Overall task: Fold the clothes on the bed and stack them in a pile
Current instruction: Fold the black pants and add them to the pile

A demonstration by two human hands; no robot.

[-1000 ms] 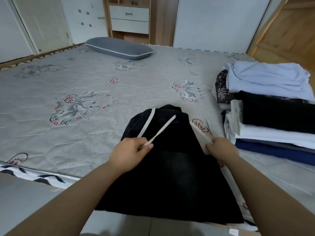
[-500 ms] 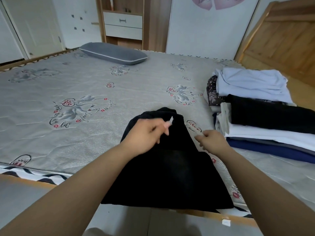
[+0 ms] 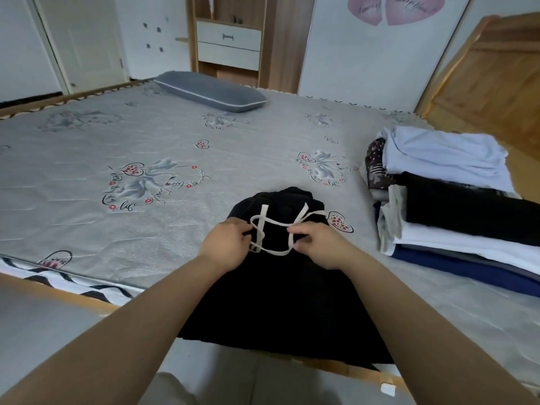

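"Looking at the bed, what do you see?"

"A black soft cloth garment [image 3: 280,287] lies on the near edge of the grey printed mattress [image 3: 117,171]. Its near end hangs a bit over the edge. Two flat white cloth drawstrings [image 3: 264,226] cross on top of it at its far end."

"What are the hands doing?"

"The left hand [image 3: 226,248] has its fingers curled and pinches one loop of the white string. The right hand [image 3: 318,247] is just beside it. Its fingers are curled too, and they pinch the other part of the string. Both hands rest on the black cloth, close but not touching each other."

"Where is the pile?"

"On the right side of the bed there is a stack of folded clothes [image 3: 455,214]. A pale blue piece is on top at the far end, then black, white and dark blue ones under it. The stack is near the black garment but apart from it."

"Anything else?"

"A long grey pillow with a white line [image 3: 209,92] lies at the far side. A wooden shelf with white drawers [image 3: 228,45] stands behind it, and two pink heart stickers [image 3: 391,8] are on the white wall."
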